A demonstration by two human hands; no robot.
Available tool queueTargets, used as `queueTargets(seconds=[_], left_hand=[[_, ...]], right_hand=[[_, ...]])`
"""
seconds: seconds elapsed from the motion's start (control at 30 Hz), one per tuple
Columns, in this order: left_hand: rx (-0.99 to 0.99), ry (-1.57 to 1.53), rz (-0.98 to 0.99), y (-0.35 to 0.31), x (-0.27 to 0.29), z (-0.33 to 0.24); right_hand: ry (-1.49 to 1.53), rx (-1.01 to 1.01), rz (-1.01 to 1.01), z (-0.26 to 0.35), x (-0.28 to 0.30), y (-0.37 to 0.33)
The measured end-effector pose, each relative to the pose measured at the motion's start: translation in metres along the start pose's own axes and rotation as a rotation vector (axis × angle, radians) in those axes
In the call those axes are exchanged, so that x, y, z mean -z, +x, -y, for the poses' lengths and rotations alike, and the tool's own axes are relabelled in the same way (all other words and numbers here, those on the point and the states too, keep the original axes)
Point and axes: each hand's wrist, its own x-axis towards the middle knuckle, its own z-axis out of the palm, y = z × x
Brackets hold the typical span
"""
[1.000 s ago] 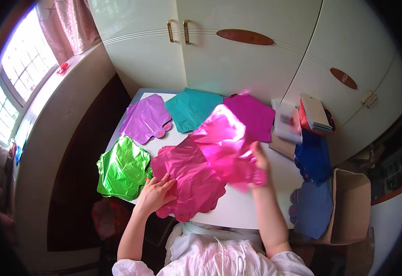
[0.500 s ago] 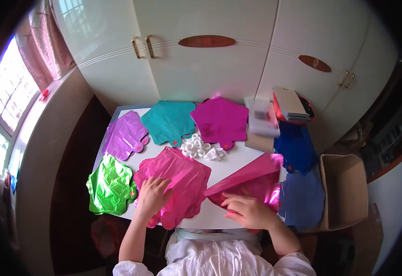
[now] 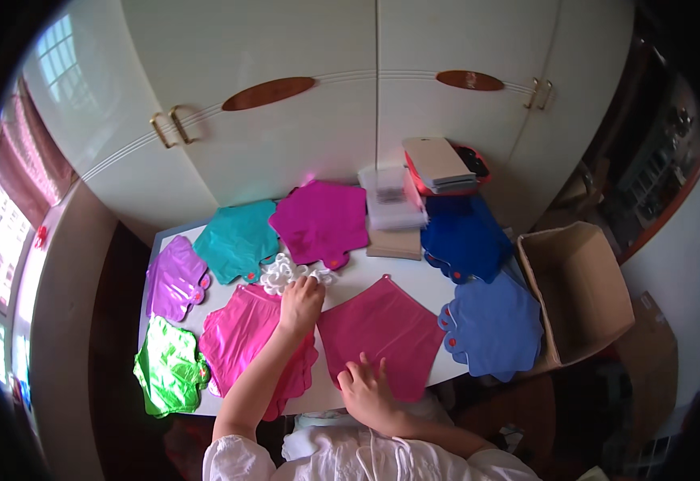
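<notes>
A flat pentagonal deep-pink foil piece (image 3: 390, 329) with a small tab at its far corner lies in front of me. My right hand (image 3: 370, 397) rests on its near part with fingers spread. My left hand (image 3: 302, 305) reaches over a stack of brighter pink foil pieces (image 3: 238, 329). Its fingers are bent together at the near right edge of a heap of white loops (image 3: 282, 274); what lies between the fingertips is hidden.
Foil pieces in green (image 3: 169, 365), lilac (image 3: 175, 280), teal (image 3: 234, 240), magenta (image 3: 322, 224), dark blue (image 3: 462, 240) and light blue (image 3: 494, 325) ring the white table (image 3: 350, 284). Clear packets (image 3: 394, 204) lie behind. A cardboard box (image 3: 574, 297) stands at the right.
My left hand has moved from the pink stack to the white loops. The deep-pink foil, folded and lifted before, now lies flat under my right hand. The view has swung right.
</notes>
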Motion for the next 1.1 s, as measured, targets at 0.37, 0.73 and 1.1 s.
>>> queueTargets(seconds=[0.37,0.73,1.1], left_hand=[[-0.039,-0.163,-0.05,0.002,-0.005,0.012],[-0.435,-0.318,-0.027,0.052,0.013,-0.112],[-0.592,-0.482,-0.026,0.081,-0.026,-0.187]], right_hand=[[0.012,-0.423,-0.368,-0.132,0.048,0.0],[-0.265,-0.656,-0.182,-0.186,0.039,-0.011],[0.4,-0.9,-0.408,-0.199,0.046,-0.028]])
